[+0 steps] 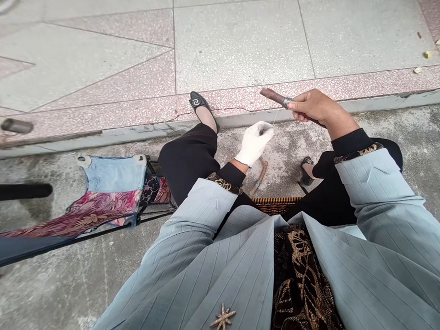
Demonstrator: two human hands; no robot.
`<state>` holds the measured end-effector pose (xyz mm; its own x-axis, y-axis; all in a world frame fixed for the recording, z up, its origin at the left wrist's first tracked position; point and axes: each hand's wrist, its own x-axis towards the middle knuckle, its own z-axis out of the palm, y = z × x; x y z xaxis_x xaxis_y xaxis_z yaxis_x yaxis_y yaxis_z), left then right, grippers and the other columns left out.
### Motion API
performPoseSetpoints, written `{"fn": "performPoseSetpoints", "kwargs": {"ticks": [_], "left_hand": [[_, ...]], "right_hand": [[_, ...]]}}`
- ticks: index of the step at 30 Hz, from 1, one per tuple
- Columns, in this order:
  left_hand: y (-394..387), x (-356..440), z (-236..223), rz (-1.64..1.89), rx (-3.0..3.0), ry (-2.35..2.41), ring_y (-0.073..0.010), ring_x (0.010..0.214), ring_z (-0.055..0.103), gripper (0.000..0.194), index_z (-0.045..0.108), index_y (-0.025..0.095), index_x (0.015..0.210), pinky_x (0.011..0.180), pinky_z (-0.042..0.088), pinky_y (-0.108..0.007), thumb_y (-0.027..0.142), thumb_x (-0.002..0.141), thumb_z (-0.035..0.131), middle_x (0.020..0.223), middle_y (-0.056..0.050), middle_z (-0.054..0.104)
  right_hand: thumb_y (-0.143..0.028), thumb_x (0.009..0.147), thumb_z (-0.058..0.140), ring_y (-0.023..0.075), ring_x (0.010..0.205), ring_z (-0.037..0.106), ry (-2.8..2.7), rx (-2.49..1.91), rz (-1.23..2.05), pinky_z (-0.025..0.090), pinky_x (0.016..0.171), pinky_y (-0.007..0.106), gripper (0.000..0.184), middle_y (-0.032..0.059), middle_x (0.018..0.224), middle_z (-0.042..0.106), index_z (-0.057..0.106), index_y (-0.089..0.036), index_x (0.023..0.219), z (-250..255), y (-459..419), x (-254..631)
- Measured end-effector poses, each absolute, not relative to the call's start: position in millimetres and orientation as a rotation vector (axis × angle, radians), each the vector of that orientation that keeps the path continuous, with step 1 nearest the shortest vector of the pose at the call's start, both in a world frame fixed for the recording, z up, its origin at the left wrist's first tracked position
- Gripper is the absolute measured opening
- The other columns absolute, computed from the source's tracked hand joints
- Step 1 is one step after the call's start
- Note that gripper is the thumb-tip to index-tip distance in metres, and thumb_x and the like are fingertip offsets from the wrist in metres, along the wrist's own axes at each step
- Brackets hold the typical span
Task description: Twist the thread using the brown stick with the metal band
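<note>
My right hand (312, 108) is bare and closed around one end of a short brown stick (273, 95). Thin greenish-silver wire (286, 102) is wound round the stick close to my thumb. From the stick a fine strand (276, 116) runs down to my left hand (256, 141), which wears a white glove and pinches the strand between thumb and fingers. Below my left hand, a bent brown stick (260, 176) lies on the concrete between my feet.
A folding chair (113, 173) with denim and red flowered cloth stands at left. The raised kerb (243, 118) of a tiled terrace crosses ahead, my left shoe (200, 104) on it. A metal cylinder (16, 125) lies far left. Woven seat edging (276, 204) shows beneath me.
</note>
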<state>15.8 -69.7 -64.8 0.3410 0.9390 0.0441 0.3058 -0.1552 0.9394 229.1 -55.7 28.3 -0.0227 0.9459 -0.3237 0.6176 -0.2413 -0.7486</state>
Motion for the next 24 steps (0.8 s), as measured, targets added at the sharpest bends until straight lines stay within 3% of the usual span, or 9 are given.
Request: {"fn": "performPoseSetpoints", "kwargs": {"ticks": [5,8,12,16,20,24], "left_hand": [[-67.3,10.7,-53.0,0.79,1.999,1.192,-0.016,0.081,0.065,0.013,0.068,0.018,0.087,0.079,0.051,-0.028,0.021,0.084,0.056,0.087,-0.003,0.073],[-66.0,9.0,-49.6,0.706,2.167,1.197,-0.0192,0.09,0.067,0.016,0.07,0.018,0.09,0.086,0.05,-0.03,0.021,0.085,0.055,0.095,-0.005,0.075],[-66.7,8.2,-49.3,0.582,2.205,1.024,-0.0216,0.099,0.068,0.019,0.073,0.018,0.091,0.092,0.05,-0.032,0.021,0.085,0.055,0.101,-0.006,0.075],[-66.4,6.5,-46.8,0.6,1.944,0.85,-0.0201,0.095,0.068,0.017,0.072,0.017,0.09,0.091,0.051,-0.033,0.023,0.082,0.059,0.097,-0.005,0.075],[-65.0,6.7,-45.5,0.687,1.603,0.764,-0.0168,0.083,0.066,0.018,0.069,0.016,0.09,0.081,0.053,-0.031,0.03,0.078,0.07,0.089,-0.004,0.073],[-66.0,12.4,-53.4,0.8,1.329,0.768,-0.0107,0.06,0.057,0.026,0.064,0.015,0.081,0.061,0.05,-0.026,0.039,0.078,0.074,0.066,-0.001,0.062]], "right_hand": [[-0.05,0.089,0.065,0.0275,0.088,0.067,-2.124,-2.239,0.712,0.046,0.075,0.037,0.039,0.0121,0.086,0.072,0.077,-0.013,0.093,19.2,-48.8,220.7],[-0.042,0.087,0.068,0.0316,0.096,0.067,-2.443,-2.35,0.667,0.047,0.079,0.039,0.033,0.0163,0.097,0.074,0.078,-0.013,0.098,19.6,-53.8,208.9],[-0.043,0.077,0.079,0.0245,0.079,0.066,-2.626,-2.182,1.099,0.044,0.07,0.035,0.029,0.0095,0.076,0.071,0.076,-0.014,0.079,21.1,-61.6,206.5],[-0.045,0.066,0.088,0.0156,0.068,0.06,-2.37,-1.816,1.684,0.041,0.063,0.028,0.032,0.0018,0.068,0.067,0.074,-0.016,0.071,28.9,-62.3,223.5],[-0.042,0.07,0.086,0.013,0.067,0.057,-2.12,-1.685,1.669,0.041,0.063,0.027,0.028,-0.0003,0.064,0.063,0.073,-0.017,0.071,41.2,-63.8,236.5],[-0.044,0.079,0.078,0.0117,0.062,0.052,-1.909,-1.629,1.58,0.04,0.06,0.027,0.029,0.0001,0.062,0.062,0.07,-0.018,0.068,41.8,-67.6,228.9]]}}
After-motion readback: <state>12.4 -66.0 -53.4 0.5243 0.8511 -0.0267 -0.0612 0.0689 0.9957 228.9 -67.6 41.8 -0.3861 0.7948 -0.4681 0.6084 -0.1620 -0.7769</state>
